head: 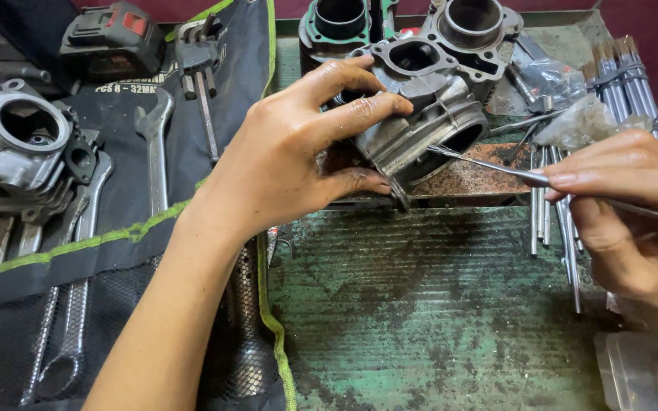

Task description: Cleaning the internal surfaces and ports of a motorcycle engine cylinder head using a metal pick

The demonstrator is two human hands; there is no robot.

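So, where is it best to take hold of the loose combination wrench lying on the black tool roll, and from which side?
Grip the combination wrench at its straight middle shank, coming from above. Its open jaw points up toward the hex keys and it lies flat on the tool roll, so the narrow shank gives fingers the easiest pinch.

Centre: engine cylinder (428, 114) on the surface (436, 320), left hand (291, 164) gripping it
Right: thin tool (489, 161) in right hand (626, 205), tip touching the cylinder (rods (557, 221) beneath)
Left: wrenches (154, 144) on tool roll (116, 251)
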